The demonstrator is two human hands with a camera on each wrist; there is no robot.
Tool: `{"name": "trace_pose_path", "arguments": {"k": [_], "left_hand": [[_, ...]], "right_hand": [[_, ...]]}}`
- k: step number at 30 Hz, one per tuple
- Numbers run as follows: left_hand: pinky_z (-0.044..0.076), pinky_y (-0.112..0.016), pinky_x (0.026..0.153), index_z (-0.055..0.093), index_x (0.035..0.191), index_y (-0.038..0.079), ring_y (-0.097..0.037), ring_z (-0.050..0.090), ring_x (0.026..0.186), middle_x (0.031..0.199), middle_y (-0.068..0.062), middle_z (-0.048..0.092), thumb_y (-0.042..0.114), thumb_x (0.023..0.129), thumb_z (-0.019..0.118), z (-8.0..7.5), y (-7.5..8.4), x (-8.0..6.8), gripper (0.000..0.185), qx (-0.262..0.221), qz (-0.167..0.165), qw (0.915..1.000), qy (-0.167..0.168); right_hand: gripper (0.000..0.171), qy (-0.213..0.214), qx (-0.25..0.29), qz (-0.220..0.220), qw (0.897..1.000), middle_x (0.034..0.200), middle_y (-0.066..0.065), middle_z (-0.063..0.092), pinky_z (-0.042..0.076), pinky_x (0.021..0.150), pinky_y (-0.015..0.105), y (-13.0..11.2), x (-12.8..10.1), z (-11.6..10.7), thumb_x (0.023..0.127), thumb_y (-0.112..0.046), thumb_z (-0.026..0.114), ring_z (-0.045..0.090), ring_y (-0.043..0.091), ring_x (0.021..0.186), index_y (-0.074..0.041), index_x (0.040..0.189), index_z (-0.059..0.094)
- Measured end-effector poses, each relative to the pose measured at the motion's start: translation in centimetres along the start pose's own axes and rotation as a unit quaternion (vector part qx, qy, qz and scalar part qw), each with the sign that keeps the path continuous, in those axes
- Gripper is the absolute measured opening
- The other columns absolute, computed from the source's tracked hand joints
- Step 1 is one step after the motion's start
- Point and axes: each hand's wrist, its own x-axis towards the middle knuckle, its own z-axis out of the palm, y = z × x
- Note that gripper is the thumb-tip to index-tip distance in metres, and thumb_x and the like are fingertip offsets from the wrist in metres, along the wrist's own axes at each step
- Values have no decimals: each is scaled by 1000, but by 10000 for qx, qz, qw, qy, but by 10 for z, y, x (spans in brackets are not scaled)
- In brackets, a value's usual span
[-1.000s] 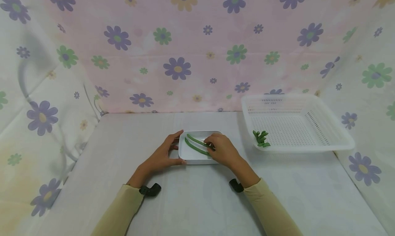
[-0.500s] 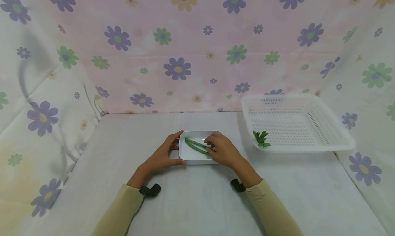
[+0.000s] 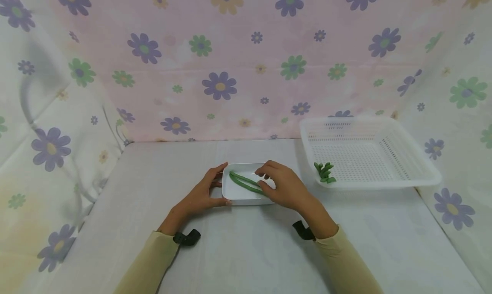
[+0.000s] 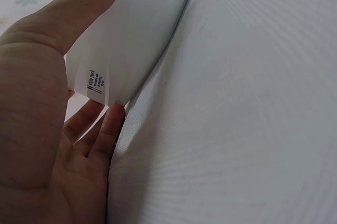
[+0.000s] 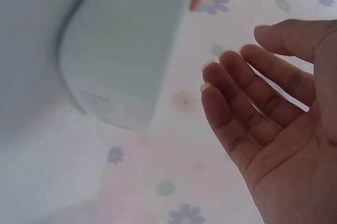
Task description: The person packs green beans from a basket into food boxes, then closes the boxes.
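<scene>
A small white rectangular dish (image 3: 240, 195) sits on the table in front of me, with two long green beans (image 3: 244, 182) lying side by side in it. My left hand (image 3: 203, 193) grips the dish's left end, thumb on the near side and fingers round the far corner. The left wrist view shows that left hand (image 4: 42, 103) against the dish wall (image 4: 131, 40). My right hand (image 3: 282, 185) hovers over the dish's right end beside the beans. In the right wrist view this right hand (image 5: 274, 108) has loosely bent fingers and holds nothing, next to the dish (image 5: 126, 45).
A white perforated basket (image 3: 384, 183) stands at the right rear of the table, with a few short green bean pieces (image 3: 324, 173) in its near left corner. Flowered cloth walls enclose the back and both sides. The table (image 3: 246, 251) is covered in pale cloth.
The two beans now lie closer together in the dish. My right hand has drawn back a little to the right and let go of them. The left hand has not moved.
</scene>
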Motion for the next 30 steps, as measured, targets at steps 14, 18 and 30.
{"name": "trace_pose_path", "arguments": {"k": [14, 18, 30], "left_hand": [[46, -57, 115, 17, 170, 30, -35, 43, 148, 166, -18, 32, 15, 81, 96, 1, -17, 1, 120, 117, -15, 9999, 30], [48, -51, 114, 17, 170, 35, -27, 45, 147, 166, -10, 34, 24, 80, 97, 1, -24, 2, 120, 215, -35, 9998, 8], [48, -47, 116, 17, 171, 33, -23, 52, 141, 165, -3, 35, 38, 82, 95, -1, -21, 1, 119, 280, -182, 9994, -76]], "right_hand": [[24, 305, -144, -573, 9978, 117, -2, 70, 60, 91, 37, -23, -15, -53, 97, -9, 76, 68, 16, 106, -10, 121, 73], [29, 506, -128, -682, 9963, 118, -2, 70, 60, 91, 37, -25, -23, -68, 94, -5, 78, 67, 15, 109, -10, 122, 73], [50, 1062, 190, -599, 9924, 127, -1, 68, 48, 105, 17, -13, -49, -112, 81, -6, 92, 64, 17, 119, -12, 127, 74]]}}
